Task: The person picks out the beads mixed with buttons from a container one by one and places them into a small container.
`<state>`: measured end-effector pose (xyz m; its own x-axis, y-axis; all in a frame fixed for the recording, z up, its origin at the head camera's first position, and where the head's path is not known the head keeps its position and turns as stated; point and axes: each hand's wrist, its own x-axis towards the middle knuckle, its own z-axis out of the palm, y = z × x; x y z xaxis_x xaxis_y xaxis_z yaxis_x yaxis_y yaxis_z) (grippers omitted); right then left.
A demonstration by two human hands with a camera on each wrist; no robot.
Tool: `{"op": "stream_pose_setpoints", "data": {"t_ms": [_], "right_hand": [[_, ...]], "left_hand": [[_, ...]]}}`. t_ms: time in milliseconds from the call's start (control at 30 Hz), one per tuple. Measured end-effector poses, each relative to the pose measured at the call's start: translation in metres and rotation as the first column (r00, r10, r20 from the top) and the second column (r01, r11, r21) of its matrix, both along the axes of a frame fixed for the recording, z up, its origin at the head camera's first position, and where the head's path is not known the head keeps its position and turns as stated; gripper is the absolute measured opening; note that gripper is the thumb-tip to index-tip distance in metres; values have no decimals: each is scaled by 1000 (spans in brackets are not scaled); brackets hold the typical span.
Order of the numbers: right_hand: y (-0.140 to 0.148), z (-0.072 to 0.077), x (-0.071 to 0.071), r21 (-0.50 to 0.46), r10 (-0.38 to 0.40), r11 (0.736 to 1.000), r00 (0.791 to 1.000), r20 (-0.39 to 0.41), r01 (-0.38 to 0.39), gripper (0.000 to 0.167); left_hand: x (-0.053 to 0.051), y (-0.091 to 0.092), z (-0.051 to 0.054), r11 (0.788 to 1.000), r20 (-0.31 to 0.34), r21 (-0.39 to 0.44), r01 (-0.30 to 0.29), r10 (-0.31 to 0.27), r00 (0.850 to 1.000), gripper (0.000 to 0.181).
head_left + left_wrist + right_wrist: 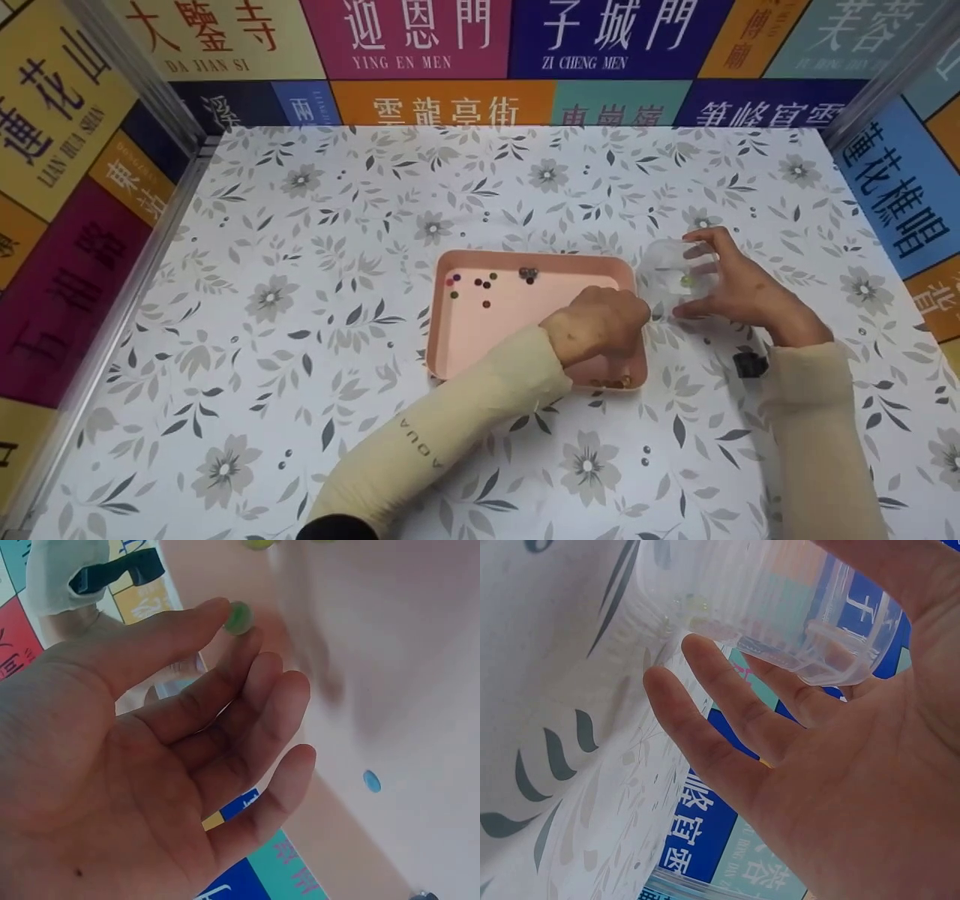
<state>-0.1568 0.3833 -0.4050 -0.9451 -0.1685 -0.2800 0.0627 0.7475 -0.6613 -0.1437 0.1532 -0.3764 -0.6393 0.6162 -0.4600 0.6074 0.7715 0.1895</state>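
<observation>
Over the right part of a pink tray (480, 341), my left hand (596, 324) has its fingers bent downward. In the left wrist view, that hand (180, 727) pinches a green bead (238, 618) between thumb and index fingertip, the other fingers loosely bent. Just right of the tray, my right hand (757, 296) holds a clear plastic container (664, 281) with thumb and fingers on its sides. A yellow-green bead (686, 281) shows inside. From the right wrist, the fingers of the hand (802, 757) curve round the container (765, 607).
Small dark and coloured beads (487, 285) lie at the tray's upper left, grey ones (529, 274) near its far edge and brownish ones (622, 382) in the near right corner. A black object (750, 364) is beside the right wrist. Printed panels (442, 101) border the flowered tabletop (337, 225).
</observation>
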Motion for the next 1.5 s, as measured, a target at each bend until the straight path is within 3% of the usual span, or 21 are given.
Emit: {"op": "stream_pose_setpoints", "data": {"t_ms": [133,333,467,633,833,1000,1200,1500], "right_hand": [[0,-1,-1,3,-11,1000,1000,19,11,109],[0,0,-1,-8,-8,1000,1000,11,8,109],[0,0,1,-18,6,1000,1000,-23,-6,108],[0,-1,3,-35,4,999,999,-34,-6,109],[1,-1,2,-33,10,999,1000,-26,-11,108],[1,-2,0,-28,17,999,999,-27,-18,108],[2,-3,0,-39,11,999,1000,-23,-12,109],[2,-3,-1,-41,19,999,1000,-21,-20,108]], "left_hand": [[-7,-3,2,999,3,53,9,-9,1000,6],[-18,-5,5,989,-104,137,58,-44,994,12],[-24,-5,4,983,-137,175,53,-29,990,16],[-28,-4,3,977,-125,211,20,7,992,19],[-33,-7,1,960,-143,281,24,17,990,18],[-35,-6,0,953,-162,303,19,32,986,17],[-34,-1,-1,944,-194,324,55,10,981,21],[-33,2,-2,915,-247,394,86,15,969,24]]}}
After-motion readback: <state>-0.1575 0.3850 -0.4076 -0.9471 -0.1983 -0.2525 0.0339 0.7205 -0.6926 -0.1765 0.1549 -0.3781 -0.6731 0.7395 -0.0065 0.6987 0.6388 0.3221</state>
